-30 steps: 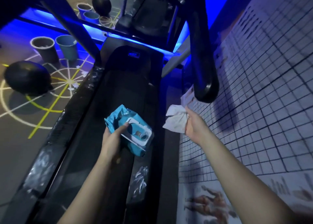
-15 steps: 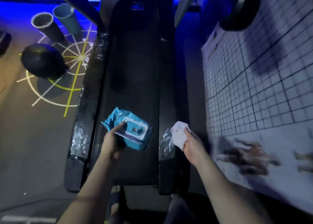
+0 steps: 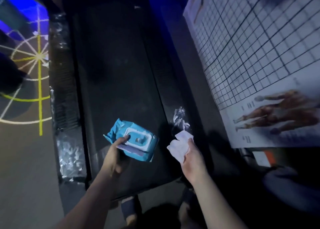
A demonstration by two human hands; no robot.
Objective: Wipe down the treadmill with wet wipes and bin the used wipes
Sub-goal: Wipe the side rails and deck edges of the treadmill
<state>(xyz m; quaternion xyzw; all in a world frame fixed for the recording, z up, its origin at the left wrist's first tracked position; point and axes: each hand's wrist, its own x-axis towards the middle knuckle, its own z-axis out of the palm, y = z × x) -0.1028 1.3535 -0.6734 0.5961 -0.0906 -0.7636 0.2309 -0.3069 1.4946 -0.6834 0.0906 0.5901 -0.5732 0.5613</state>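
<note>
White and soft, the wet wipe (image 3: pixel 179 146) is bunched in the right hand (image 3: pixel 194 158), fingers curled round it, by the right edge of the treadmill (image 3: pixel 117 64). It looks light, floppy and damp, so hold it in a wad. The left hand (image 3: pixel 114 158) grips the blue wipes pack (image 3: pixel 136 142)

Held tilted above black treadmill deck (image 3: pixel 117 73): blue wet-wipe pack (image 3: pixel 136 142) with white lid; crumpled white wipe (image 3: pixel 179 146) over right rail (image 3: pixel 170 90).
</note>
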